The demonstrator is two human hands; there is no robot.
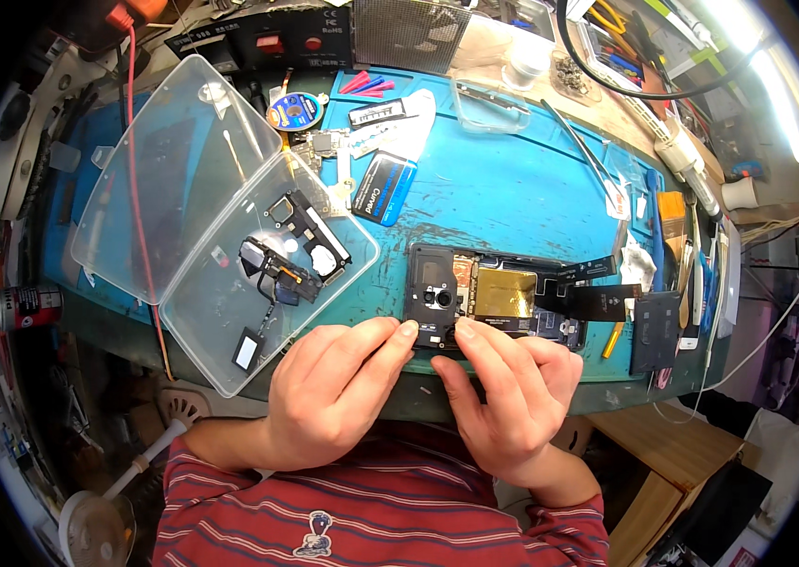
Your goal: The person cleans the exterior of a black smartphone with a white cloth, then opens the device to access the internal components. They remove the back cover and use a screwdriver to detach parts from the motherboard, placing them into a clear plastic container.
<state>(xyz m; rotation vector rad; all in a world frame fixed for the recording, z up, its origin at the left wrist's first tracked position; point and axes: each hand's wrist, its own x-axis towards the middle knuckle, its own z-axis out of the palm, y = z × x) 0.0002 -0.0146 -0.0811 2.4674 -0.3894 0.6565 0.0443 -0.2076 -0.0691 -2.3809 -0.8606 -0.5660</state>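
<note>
An opened smartphone (505, 295) lies on the blue work mat in front of me, its inner parts showing. At its left end sits a black camera cover (435, 295) with a round lens, and a gold-coloured plate is beside it. My left hand (338, 383) is closed in a pinch at the near left corner of the phone. My right hand (511, 387) rests its index fingertip on the phone's near edge, the thumb just below that edge. A black battery-like block (654, 331) stands off the phone's right end, next to a dark flap.
Left of the phone, an open clear plastic box (194, 312) holds several small phone parts. Behind lie a solder wire spool (296, 111), a blue-and-black card (385, 188) and pink picks (367, 86). Tweezers (581, 146), a brush (671, 208) and a lamp (777, 104) are at the right.
</note>
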